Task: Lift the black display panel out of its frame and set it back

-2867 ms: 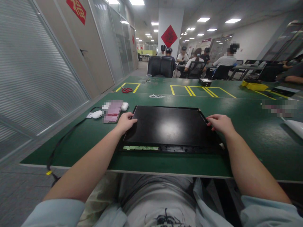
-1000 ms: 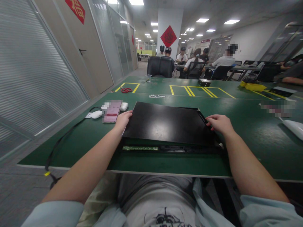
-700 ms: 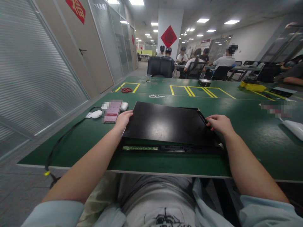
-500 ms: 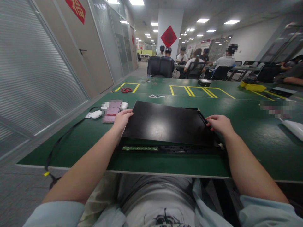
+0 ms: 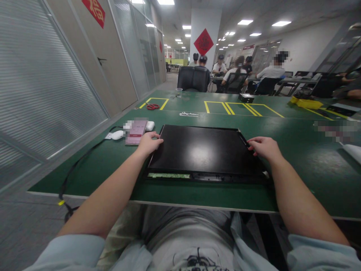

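Head view: phone (image 5: 136, 137) on table (image 5: 98, 169); left hand (image 5: 148, 143) half-curled at left edge of panel (image 5: 201, 148), cannot tell if gripping; green strip (image 5: 169, 175) along near side of frame (image 5: 225, 177); panel lying on frame; right hand (image 5: 265, 147) nearly closed, pinching frame's right rim.

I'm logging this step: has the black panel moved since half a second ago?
Yes: the black panel has come down at its left end, closer to the green strip.

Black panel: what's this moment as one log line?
black panel: lying over black frame | left hand: at panel's left edge | right hand: at frame's right side
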`<state>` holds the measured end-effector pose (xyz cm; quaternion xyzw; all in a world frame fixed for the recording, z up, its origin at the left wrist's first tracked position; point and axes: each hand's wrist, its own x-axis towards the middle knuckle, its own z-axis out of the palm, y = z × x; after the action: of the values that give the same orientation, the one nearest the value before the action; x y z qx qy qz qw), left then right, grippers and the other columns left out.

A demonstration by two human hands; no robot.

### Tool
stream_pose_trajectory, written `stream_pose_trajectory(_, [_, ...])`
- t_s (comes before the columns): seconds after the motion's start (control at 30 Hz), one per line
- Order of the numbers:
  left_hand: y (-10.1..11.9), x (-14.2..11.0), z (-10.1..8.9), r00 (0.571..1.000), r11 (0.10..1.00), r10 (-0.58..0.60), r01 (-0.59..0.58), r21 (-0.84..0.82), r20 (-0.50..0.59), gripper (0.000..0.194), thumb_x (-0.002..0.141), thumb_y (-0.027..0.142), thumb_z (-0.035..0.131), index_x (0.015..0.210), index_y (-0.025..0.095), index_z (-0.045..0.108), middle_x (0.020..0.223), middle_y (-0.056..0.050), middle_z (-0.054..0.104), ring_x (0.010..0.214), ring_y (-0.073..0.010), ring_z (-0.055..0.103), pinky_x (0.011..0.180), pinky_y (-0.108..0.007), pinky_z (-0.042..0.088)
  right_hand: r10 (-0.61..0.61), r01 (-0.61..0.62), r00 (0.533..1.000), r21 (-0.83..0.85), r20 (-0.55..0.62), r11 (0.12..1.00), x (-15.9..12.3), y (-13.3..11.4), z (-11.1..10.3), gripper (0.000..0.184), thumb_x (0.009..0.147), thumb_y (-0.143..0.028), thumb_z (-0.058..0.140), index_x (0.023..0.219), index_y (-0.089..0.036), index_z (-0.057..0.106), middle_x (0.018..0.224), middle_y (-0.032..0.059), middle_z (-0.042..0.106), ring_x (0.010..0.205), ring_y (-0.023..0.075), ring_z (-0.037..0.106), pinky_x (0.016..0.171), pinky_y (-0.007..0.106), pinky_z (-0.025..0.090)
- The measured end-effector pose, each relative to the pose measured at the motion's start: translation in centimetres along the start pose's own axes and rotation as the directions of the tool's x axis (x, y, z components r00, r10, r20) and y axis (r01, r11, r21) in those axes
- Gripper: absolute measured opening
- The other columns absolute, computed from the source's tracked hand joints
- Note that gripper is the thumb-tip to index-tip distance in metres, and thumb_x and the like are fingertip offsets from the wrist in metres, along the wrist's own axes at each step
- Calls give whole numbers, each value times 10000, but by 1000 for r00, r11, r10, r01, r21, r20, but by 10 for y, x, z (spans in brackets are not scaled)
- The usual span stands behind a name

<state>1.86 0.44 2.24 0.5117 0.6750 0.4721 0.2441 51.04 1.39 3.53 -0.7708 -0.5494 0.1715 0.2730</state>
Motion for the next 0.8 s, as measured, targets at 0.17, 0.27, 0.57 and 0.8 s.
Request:
stream_pose_trajectory(0.17, [-3,2,0,1000,997,27,-27,66,7,132,569,219,859,652,236,757,1287,-134,818,1283,-405,712,1173,-490,483,-1,1,1000,13,-3,1000,1,0,0,281,872,-244,657,1072,-170,840,814,76,807,522,172,680,564,283,565])
stream_pose_trajectory(0.27, [-6,3,1,999,995,40,-41,92,12,136,567,246,866,650,240,758,1250,-130,829,1270,-404,717,1165,-489,493,4,-4,1000,13,-5,1000,1,0,0,283,857,-241,665,1068,-173,842,807,74,805,514,170,672,573,287,573])
stream_pose_trajectory(0.57, [-4,4,3,996,986,81,-85,142,34,161,667,232,788,828,224,797,1066,-125,825,1131,-374,767,1046,-464,574,5,-5,1000,27,-1,1000,0,-1,1,280,870,-247,669,1078,-163,836,823,80,809,503,160,662,546,271,547])
stream_pose_trajectory(0.8, [4,1,-2,979,960,198,-202,196,40,289,753,235,734,1031,190,799,1286,-159,745,1205,-349,711,1111,-452,543,-1,1,1000,17,7,1000,0,0,0,295,883,-241,647,1090,-168,844,835,75,813,512,160,663,545,274,544])
